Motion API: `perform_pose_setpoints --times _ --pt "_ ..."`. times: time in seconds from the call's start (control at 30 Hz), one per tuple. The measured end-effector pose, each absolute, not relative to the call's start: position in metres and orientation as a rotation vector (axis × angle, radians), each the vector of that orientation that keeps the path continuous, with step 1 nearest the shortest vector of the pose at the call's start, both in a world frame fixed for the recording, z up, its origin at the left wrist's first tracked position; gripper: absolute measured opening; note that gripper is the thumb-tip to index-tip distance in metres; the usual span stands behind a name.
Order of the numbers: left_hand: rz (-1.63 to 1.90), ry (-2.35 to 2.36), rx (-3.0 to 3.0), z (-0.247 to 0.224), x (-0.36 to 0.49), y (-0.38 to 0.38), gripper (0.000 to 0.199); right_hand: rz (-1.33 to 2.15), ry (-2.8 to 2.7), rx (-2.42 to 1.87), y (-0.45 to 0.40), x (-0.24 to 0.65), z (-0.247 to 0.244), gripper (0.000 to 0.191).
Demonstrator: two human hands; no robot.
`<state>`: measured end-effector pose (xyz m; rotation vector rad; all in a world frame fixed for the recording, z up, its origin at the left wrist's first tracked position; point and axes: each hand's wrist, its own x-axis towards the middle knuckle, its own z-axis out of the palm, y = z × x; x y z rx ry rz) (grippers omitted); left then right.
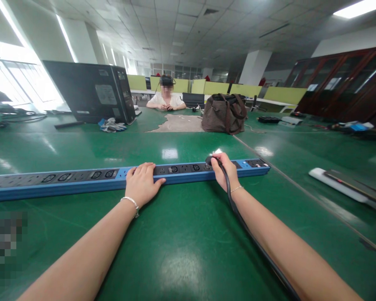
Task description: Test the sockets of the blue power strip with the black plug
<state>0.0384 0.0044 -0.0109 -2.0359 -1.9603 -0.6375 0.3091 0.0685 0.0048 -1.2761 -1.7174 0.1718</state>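
A long blue power strip [90, 189] with black socket faces lies across the green table, running out of view on the left. My left hand [141, 182] is laid over its middle, fingers across the top and thumb along the front side, holding it. In my right hand [226, 171] is the black plug [209, 160] of a power cord, pinched between thumb and fingers against the sockets of the strip's right part. How deep the plug sits is hidden. Its black cord [242, 219] runs down along my right forearm to the bottom edge.
Behind the strip stand a black computer case [92, 90], work gloves [112, 125] and a brown bag [222, 113]. A person [166, 100] sits across the table [163, 246]. A long white bar [338, 184] lies at the right, past a table seam.
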Motion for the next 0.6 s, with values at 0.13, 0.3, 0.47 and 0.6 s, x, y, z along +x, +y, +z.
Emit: perform_pose_setpoints --times 0.13,0.3,0.47,0.6 --pt "-0.651 -1.952 -2.035 -0.0114 0.0387 0.0043 0.053 0.143 -1.773 -1.349 0.0664 0.3057 0.0046 0.027" --pt "-0.648 -1.96 -2.032 -0.0114 0.0392 0.0037 0.053 0.05 -1.849 -1.365 0.0671 0.2999 0.0045 0.029" --pt "-0.635 -1.947 -2.024 -0.0106 0.0396 0.0029 0.052 -0.003 -1.907 -1.351 0.0669 0.301 0.0048 0.031" --pt "-0.628 -1.912 -2.038 -0.0086 0.0414 0.0014 0.051 0.008 -1.892 -1.363 0.0659 0.3023 0.0064 0.03"
